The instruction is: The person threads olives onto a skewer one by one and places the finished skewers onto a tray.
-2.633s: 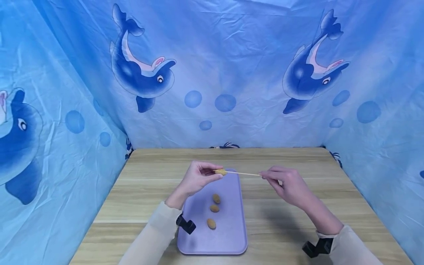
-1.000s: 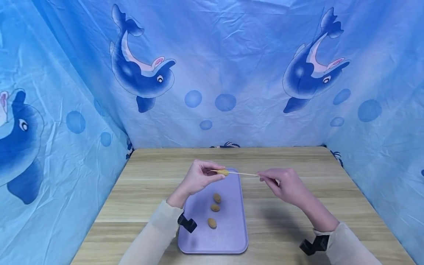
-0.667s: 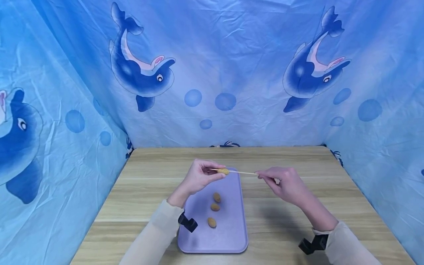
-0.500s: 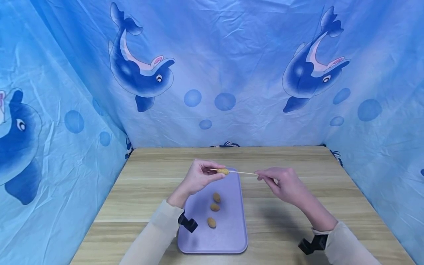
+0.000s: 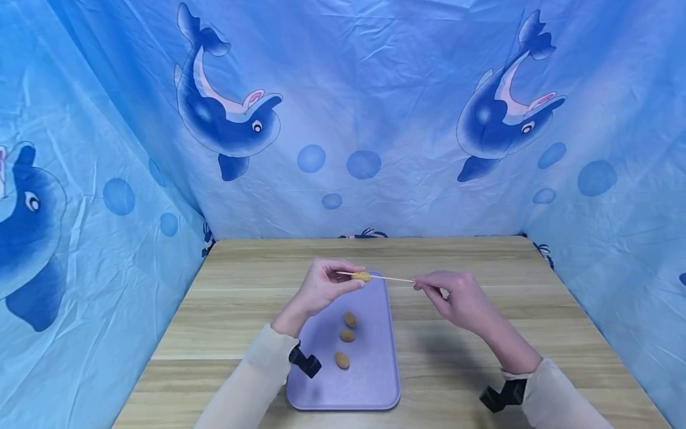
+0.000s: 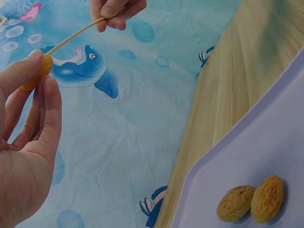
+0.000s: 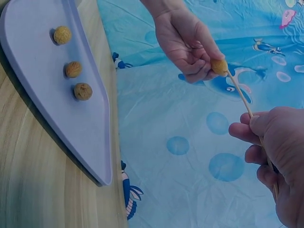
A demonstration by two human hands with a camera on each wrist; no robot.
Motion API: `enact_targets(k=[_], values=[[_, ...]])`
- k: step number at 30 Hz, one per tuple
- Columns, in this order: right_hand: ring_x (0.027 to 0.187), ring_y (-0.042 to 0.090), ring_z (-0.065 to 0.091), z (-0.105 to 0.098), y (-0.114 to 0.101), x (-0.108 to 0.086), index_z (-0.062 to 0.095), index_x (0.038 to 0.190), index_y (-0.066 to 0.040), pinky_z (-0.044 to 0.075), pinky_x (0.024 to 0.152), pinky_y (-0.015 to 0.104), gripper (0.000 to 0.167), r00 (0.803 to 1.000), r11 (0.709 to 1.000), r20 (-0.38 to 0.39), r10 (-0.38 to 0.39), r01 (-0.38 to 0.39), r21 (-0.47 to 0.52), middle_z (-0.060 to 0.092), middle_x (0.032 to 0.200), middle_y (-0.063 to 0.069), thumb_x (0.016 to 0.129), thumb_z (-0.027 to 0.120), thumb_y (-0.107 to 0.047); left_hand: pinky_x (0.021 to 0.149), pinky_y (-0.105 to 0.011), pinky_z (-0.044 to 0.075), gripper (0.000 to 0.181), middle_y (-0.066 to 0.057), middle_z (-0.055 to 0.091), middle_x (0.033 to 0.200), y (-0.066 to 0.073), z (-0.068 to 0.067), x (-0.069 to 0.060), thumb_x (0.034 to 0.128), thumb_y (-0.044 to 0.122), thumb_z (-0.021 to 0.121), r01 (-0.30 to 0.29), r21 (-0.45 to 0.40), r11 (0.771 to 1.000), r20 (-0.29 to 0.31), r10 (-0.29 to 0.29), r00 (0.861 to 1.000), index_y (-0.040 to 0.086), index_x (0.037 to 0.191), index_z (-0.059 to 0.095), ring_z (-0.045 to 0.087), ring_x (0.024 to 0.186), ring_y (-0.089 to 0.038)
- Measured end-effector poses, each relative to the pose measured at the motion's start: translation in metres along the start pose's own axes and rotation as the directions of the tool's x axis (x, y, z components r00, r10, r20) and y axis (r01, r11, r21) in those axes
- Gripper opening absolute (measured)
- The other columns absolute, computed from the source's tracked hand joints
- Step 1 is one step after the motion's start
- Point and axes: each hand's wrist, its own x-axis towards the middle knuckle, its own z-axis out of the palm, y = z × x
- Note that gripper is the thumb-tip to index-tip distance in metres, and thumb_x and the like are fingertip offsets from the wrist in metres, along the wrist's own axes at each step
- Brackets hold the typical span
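Note:
My left hand [image 5: 324,287] pinches a wrinkled yellow-brown oval dried fruit [image 6: 46,65] between thumb and fingers, above the far end of a lilac tray [image 5: 370,381]. A thin wooden skewer [image 5: 393,279] runs through the fruit. Its tip shows on the far side, between the left thumb and fingers. My right hand [image 5: 452,297] grips the skewer near its other end, and in the right wrist view the rear of the stick passes under the curled fingers. Some bare stick shows between the fruit and the right fingers.
Three more wrinkled fruits lie in a loose row on the tray: a far one [image 5: 350,319], a middle one [image 5: 347,335] and a near one [image 5: 342,360]. A wood-grain table [image 5: 225,328] carries the tray. Blue dolphin-print curtains [image 5: 343,119] enclose the back and sides.
My right hand has moved slightly left, towards the left hand. More of the skewer's tip sticks out past the fruit, and the bare length between the hands is a little shorter.

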Motion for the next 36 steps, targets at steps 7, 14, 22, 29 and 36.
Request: enact_targets(k=[7, 14, 22, 29, 36], values=[[0.070, 0.009, 0.074, 0.001, -0.001, 0.003, 0.084, 0.104, -0.009, 0.040, 0.047, 0.007, 0.029, 1.000, 1.000, -0.030, 0.000, 0.000, 0.001, 0.083, 0.087, 0.001, 0.085, 0.077, 0.012, 0.085, -0.022, 0.066, 0.030, 0.010, 0.081, 0.106, -0.004, 0.003, -0.001, 0.0909, -0.004, 0.080, -0.017, -0.108, 0.994, -0.034, 0.014, 0.999, -0.011, 0.119, 0.074, 0.077, 0.092, -0.007], [0.071, 0.011, 0.075, -0.001, -0.001, 0.006, 0.085, 0.105, -0.011, 0.048, 0.053, 0.013, 0.025, 0.999, 1.000, -0.038, 0.013, -0.014, -0.002, 0.083, 0.085, 0.005, 0.088, 0.078, 0.007, 0.085, -0.021, 0.065, 0.026, 0.009, 0.080, 0.106, -0.008, 0.006, -0.002, 0.0908, -0.002, 0.081, -0.021, -0.163, 0.986, -0.054, 0.013, 0.998, 0.015, 0.110, 0.083, 0.076, 0.092, -0.006], [0.067, 0.008, 0.071, 0.001, -0.002, 0.006, 0.084, 0.107, -0.008, 0.033, 0.047, 0.007, 0.029, 1.000, 1.000, -0.024, 0.004, -0.004, -0.015, 0.083, 0.088, 0.000, 0.085, 0.078, 0.011, 0.084, -0.020, 0.065, 0.043, 0.011, 0.080, 0.107, -0.007, 0.004, -0.002, 0.0901, 0.000, 0.083, -0.044, -0.157, 0.987, -0.036, 0.039, 0.999, -0.021, 0.123, 0.065, 0.076, 0.092, -0.005], [0.064, 0.003, 0.063, 0.004, -0.003, 0.007, 0.082, 0.108, -0.006, 0.034, 0.047, 0.006, 0.030, 1.000, 1.000, 0.001, -0.012, 0.012, 0.000, 0.082, 0.087, 0.000, 0.085, 0.075, 0.013, 0.088, -0.022, 0.065, 0.027, 0.005, 0.080, 0.109, -0.005, 0.005, -0.001, 0.0874, -0.005, 0.082, -0.062, -0.160, 0.985, -0.031, 0.057, 0.998, -0.007, 0.114, 0.077, 0.076, 0.095, -0.007], [0.074, 0.014, 0.079, 0.002, -0.005, 0.011, 0.085, 0.103, -0.008, 0.047, 0.052, 0.010, 0.027, 1.000, 1.000, -0.013, -0.003, 0.003, -0.011, 0.083, 0.088, 0.003, 0.084, 0.080, 0.010, 0.085, -0.021, 0.065, 0.033, 0.010, 0.079, 0.106, -0.007, 0.006, -0.002, 0.0886, -0.004, 0.082, -0.028, -0.159, 0.987, -0.034, 0.023, 0.999, -0.012, 0.120, 0.073, 0.076, 0.094, -0.006]])
